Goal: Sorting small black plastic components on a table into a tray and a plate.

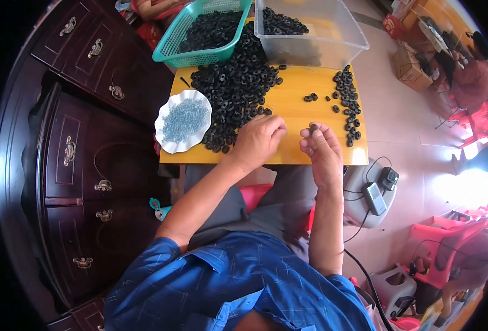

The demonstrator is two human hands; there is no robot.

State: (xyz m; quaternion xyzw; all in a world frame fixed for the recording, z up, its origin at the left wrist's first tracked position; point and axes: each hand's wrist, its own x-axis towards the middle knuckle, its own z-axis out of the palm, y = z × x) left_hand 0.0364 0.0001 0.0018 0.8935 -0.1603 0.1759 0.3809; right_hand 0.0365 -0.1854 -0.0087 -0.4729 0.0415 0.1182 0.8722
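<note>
My right hand [325, 151] is raised over the table's front part, pinching a small round black piece [313, 128] between thumb and fingertips. My left hand [259, 139] is closed beside the front of a big heap of small black ring-shaped pieces [238, 83]; its fingertips are turned away, so what they hold is hidden. Left of the heap lies a white wavy-rimmed plate [161, 136] with many tiny clear bluish pieces [184, 120] on it. Along the right table edge runs a band of similar black pieces [348, 99], with a few loose ones [310, 97] nearby.
A green mesh basket [200, 57] and a clear plastic bin [321, 52], both with black pieces inside, stand at the far side of the yellow table [293, 121]. Dark wooden drawers [84, 127] rise at the left. A grey stool [365, 215] bears cabled devices.
</note>
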